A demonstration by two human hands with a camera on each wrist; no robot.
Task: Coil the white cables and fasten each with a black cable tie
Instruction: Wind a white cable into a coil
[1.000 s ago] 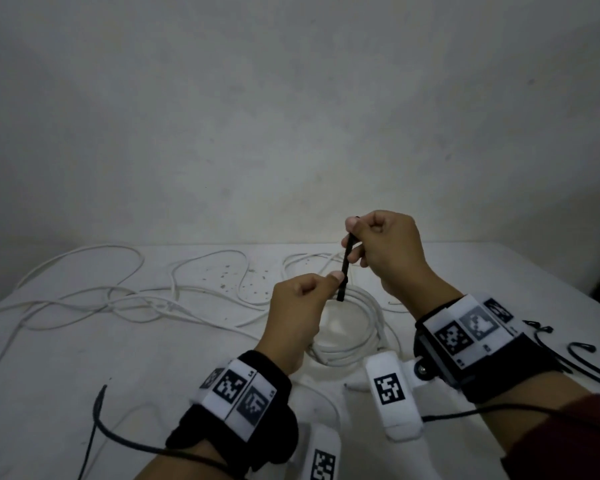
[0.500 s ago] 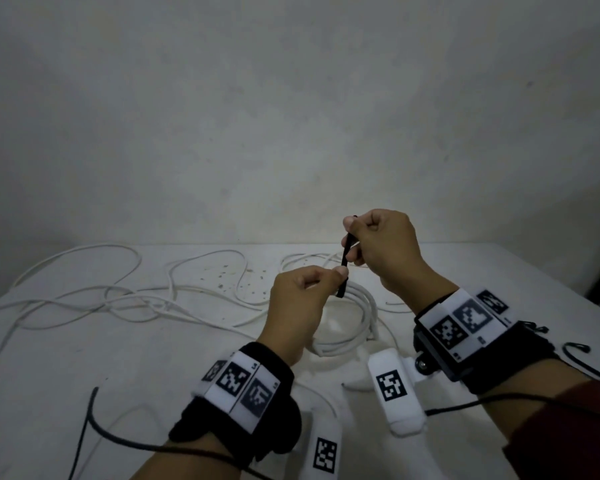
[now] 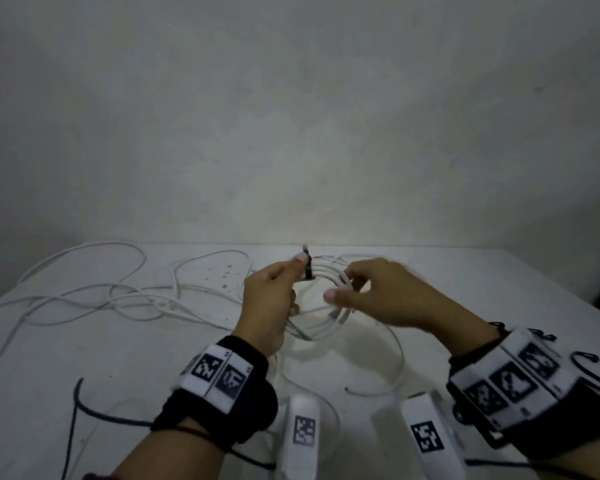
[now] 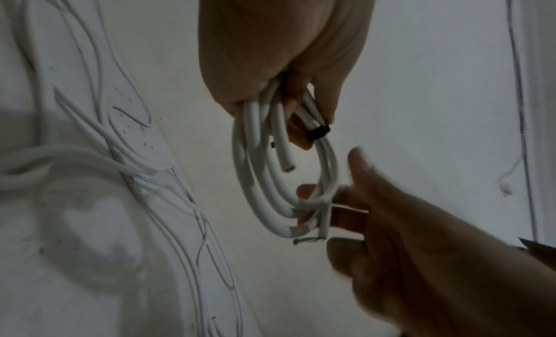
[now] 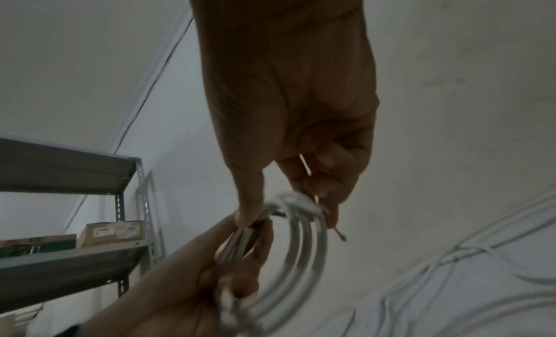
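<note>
A white cable coil (image 3: 326, 308) hangs just above the table (image 3: 499, 289), held between both hands. A black cable tie (image 3: 307, 268) is wrapped round the coil's top left; its short tail sticks up. My left hand (image 3: 297, 271) grips the coil right at the tie, thumb beside it. In the left wrist view the tie (image 4: 319, 133) is a tight black band round the strands below my left hand (image 4: 300, 118). My right hand (image 3: 342, 289) pinches the opposite side of the coil (image 5: 304, 242); its fingers (image 4: 340, 199) curl round the strands there. A cut cable end (image 4: 287, 167) pokes out.
Loose white cables (image 3: 118, 296) sprawl over the table's left half. Another white cable loop (image 3: 399, 358) lies under my hands. Spare black ties (image 3: 584, 358) lie at the right edge. A black cord (image 3: 77, 403) runs at lower left. Metal shelving (image 5: 75, 175) stands beside the table.
Both hands dropped toward the table. My right hand let go of the tie's tail and took the coil's right side. My left hand now holds the coil at the tie.
</note>
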